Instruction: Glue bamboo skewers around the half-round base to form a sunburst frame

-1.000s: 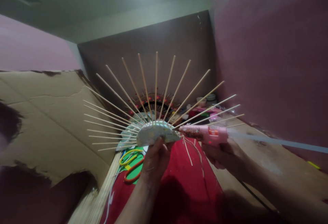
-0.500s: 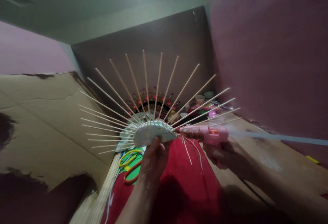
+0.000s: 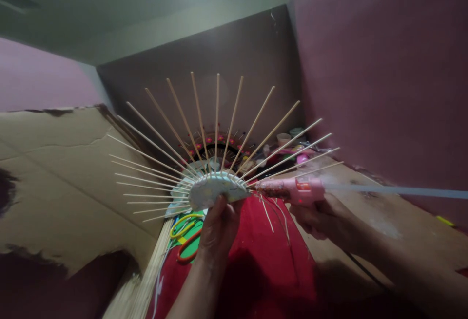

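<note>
My left hand (image 3: 218, 225) is closed on the lower edge of a half-round white disc (image 3: 215, 191), held upright. Several thin wooden skewers (image 3: 217, 119) fan out from the disc like rays. My right hand (image 3: 323, 217) grips a pink glue gun (image 3: 297, 189) that lies level. Its nozzle touches the disc's right end. A clear glue stick (image 3: 395, 192) pokes out of the gun's back toward the right.
A red cloth (image 3: 263, 260) lies below the hands. Yellow and orange scissors (image 3: 185, 238) and a bundle of skewers (image 3: 146, 280) rest at lower left. A large cardboard sheet (image 3: 62, 178) stands on the left. Small pots and a decorated ring (image 3: 219, 146) sit by the back wall.
The view has shifted slightly left and down. The fan of skewers has turned a little in my left hand. The glue gun stays at the disc's right end.
</note>
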A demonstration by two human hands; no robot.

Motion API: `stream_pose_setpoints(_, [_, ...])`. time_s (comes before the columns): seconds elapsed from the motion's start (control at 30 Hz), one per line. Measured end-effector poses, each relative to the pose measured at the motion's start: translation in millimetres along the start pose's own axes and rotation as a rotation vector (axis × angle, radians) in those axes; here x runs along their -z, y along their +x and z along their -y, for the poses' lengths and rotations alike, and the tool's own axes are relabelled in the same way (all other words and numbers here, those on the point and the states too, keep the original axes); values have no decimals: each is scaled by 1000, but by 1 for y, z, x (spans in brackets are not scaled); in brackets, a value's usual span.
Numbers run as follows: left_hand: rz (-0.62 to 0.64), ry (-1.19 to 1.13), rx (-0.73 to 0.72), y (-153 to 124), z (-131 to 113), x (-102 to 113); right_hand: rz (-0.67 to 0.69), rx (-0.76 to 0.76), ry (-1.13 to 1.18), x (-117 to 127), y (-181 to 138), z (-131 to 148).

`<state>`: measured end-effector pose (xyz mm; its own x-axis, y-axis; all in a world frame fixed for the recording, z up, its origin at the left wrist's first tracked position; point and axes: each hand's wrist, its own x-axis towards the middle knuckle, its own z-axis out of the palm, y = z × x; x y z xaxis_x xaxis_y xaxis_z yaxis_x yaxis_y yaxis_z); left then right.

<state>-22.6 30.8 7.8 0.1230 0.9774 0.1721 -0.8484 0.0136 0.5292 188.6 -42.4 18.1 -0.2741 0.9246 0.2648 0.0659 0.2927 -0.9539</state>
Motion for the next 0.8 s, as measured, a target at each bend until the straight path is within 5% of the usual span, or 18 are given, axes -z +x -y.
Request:
stream_pose_setpoints(0.43, [27,-90,43,1,-2,0,13,161,96,0,2,-10])
stream_pose_setpoints(0.8, [16,-130,70,1,-3,1,32,91,100,2,2,-8])
